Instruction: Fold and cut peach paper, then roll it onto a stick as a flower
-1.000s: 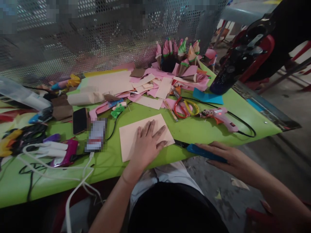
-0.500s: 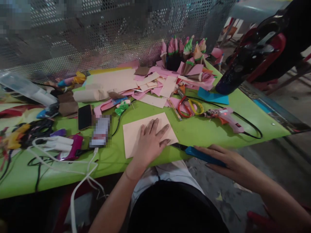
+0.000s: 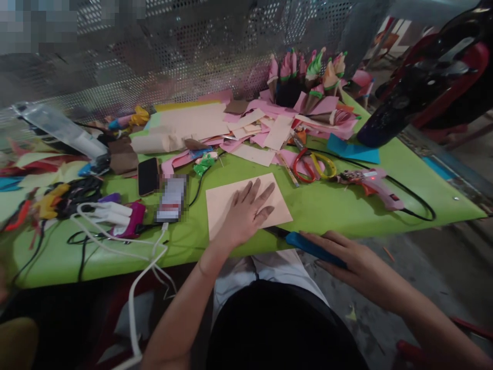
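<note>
Open left hand (image 3: 243, 221) lies flat on a rectangular peach paper sheet (image 3: 219, 201) at the near side of a green table (image 3: 327, 208); right hand (image 3: 350, 261) grips a blue-handled, dark-bladed cutter (image 3: 308, 246). A slip could nick the left thumb (image 3: 265, 215).

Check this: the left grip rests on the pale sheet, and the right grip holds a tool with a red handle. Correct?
No: the tool in the right grip has a blue handle, not red, as the head view shows. The left grip does rest on the pale sheet.

Paper (image 3: 224, 202) on table (image 3: 327, 208), cutter (image 3: 314, 249) front right, scraps (image 3: 279, 132) behind, phone (image 3: 148, 177) left
</note>
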Demonstrator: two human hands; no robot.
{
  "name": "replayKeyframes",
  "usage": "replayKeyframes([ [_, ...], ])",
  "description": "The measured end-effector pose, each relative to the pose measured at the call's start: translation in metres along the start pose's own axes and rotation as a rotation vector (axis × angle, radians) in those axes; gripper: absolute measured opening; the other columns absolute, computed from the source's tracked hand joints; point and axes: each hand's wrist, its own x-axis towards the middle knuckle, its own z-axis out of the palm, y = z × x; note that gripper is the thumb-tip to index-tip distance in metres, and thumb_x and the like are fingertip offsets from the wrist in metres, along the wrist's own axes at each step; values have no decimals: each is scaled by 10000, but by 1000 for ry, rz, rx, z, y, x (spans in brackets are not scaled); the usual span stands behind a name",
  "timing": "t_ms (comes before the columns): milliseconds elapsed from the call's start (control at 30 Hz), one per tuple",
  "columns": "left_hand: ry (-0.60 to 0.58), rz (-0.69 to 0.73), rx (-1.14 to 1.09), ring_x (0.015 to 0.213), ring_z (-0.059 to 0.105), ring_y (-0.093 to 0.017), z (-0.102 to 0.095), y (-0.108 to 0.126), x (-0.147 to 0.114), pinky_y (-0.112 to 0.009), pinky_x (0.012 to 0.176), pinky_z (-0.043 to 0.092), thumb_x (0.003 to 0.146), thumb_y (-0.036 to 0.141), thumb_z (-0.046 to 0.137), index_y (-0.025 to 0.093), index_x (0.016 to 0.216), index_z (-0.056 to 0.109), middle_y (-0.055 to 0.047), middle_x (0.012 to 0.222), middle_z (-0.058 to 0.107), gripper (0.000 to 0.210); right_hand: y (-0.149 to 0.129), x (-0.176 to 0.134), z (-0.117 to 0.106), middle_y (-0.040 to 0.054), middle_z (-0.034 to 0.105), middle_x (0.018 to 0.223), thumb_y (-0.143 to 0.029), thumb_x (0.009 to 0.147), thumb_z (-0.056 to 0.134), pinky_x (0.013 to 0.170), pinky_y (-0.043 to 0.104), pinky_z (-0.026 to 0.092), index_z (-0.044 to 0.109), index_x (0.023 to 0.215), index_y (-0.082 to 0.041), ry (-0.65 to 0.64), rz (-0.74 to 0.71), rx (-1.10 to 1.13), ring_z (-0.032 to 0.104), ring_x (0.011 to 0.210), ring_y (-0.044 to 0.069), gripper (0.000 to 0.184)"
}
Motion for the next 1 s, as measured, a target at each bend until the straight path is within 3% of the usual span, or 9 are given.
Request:
replayKeyframes([
  [133, 10, 17, 58, 1527, 158, -263, -5, -14, -12, -559, 1206, 190, 1019, 470, 298, 403, 1522, 298, -9, 1650, 211, 507, 1, 0, -1, 79, 642, 1012, -403, 983, 419, 653, 289, 539, 440, 1474, -344, -21, 15, -9, 667, 759, 191, 495],
  [300, 27, 4, 177, 1511, 213, -295, 14, -20, -20, -583, 1184, 234, 1005, 479, 344, 415, 1518, 301, -38, 1645, 232, 519, 6, -2, -1, 76, 639, 1028, -438, 985, 426, 694, 295, 540, 423, 1484, -365, -36, 34, 14, 661, 782, 196, 504],
  [667, 78, 6, 206, 1501, 244, -289, 20, -20, -22, -567, 1180, 257, 1001, 488, 338, 422, 1527, 273, -37, 1638, 256, 535, -21, 11, 9, 84, 633, 1054, -380, 988, 410, 725, 300, 548, 436, 1479, -322, -81, 9, 38, 668, 841, 197, 495],
  [867, 97, -46, 151, 1504, 230, -302, 24, -6, -18, -593, 1182, 230, 995, 507, 342, 401, 1521, 308, -56, 1638, 252, 538, -14, 5, 10, 75, 633, 1052, -408, 989, 428, 705, 284, 550, 445, 1471, -341, -41, -6, -11, 672, 820, 188, 487],
  [1000, 69, -88, 56, 1511, 208, -306, 17, 0, -12, -595, 1184, 218, 1000, 512, 322, 372, 1527, 310, -69, 1644, 231, 545, -13, 7, 11, 84, 635, 1044, -412, 992, 415, 707, 286, 554, 448, 1473, -321, -8, -14, -52, 677, 824, 190, 490],
])
